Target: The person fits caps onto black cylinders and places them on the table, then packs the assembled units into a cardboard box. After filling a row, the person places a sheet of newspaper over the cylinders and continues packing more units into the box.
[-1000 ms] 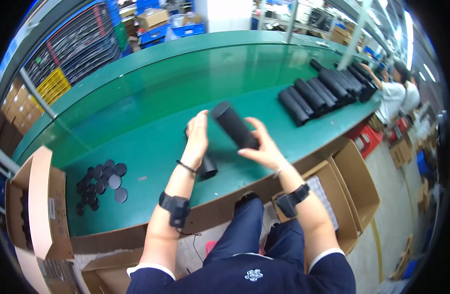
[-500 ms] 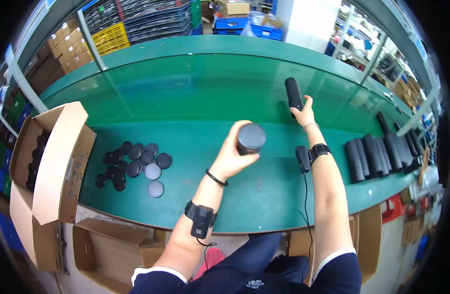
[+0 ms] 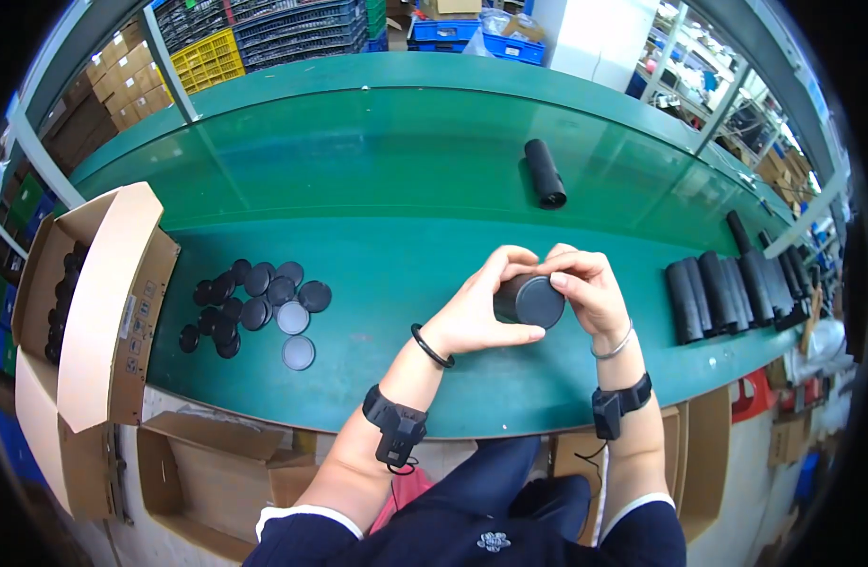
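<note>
Over the middle-right of the green bench, I grip a black cylinder point(image 3: 529, 300) whose round, capped end faces me. My left hand point(image 3: 478, 309) wraps it from the left, thumb along the lower side. Curled over its upper right edge is my right hand point(image 3: 588, 283), thumb pressed at the rim of the end. Some of its fingers are hidden behind the cylinder. Beyond both hands, a black tube point(image 3: 545, 174) lies by itself on the green strip at the back. Several round black caps point(image 3: 255, 280) are spread and partly stacked to the left.
At the far left stands an open cardboard box point(image 3: 122, 312) holding more black pieces. Rows of black tubes point(image 3: 727, 291) lie at the right end of the bench point(image 3: 396, 378). Another open carton point(image 3: 202, 472) sits below the front edge. Metal posts point(image 3: 169, 66) rise behind.
My right hand has let go of the tube at the back and come down to the cylinder in my left hand. That cylinder has moved right and slightly nearer.
</note>
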`<control>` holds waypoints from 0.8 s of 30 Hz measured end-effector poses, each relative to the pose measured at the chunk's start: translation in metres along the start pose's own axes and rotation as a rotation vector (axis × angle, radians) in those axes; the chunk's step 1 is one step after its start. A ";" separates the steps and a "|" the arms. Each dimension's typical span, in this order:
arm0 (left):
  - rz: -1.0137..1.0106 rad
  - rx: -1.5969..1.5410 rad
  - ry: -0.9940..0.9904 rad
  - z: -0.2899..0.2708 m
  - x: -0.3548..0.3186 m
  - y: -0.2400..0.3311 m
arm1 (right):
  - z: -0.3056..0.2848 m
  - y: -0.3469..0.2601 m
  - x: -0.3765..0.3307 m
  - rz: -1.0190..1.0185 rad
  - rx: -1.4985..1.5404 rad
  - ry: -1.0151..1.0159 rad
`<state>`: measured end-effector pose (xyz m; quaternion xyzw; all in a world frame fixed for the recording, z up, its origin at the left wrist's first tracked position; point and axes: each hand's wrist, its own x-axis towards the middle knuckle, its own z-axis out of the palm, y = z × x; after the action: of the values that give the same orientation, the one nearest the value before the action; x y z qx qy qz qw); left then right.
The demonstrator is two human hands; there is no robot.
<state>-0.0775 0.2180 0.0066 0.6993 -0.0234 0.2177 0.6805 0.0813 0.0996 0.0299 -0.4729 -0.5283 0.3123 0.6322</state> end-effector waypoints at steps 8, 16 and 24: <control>0.152 0.328 0.080 0.015 0.007 -0.022 | 0.003 -0.006 -0.016 0.261 0.141 0.330; 0.108 -0.244 0.176 0.000 0.008 -0.034 | 0.018 -0.002 -0.013 0.302 0.147 0.221; 0.164 -0.866 0.158 -0.028 0.010 -0.034 | 0.013 0.040 -0.017 -0.075 -0.617 -0.152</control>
<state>-0.0648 0.2497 -0.0223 0.3270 -0.1157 0.2935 0.8908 0.0692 0.1020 -0.0138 -0.5977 -0.6609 0.1481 0.4289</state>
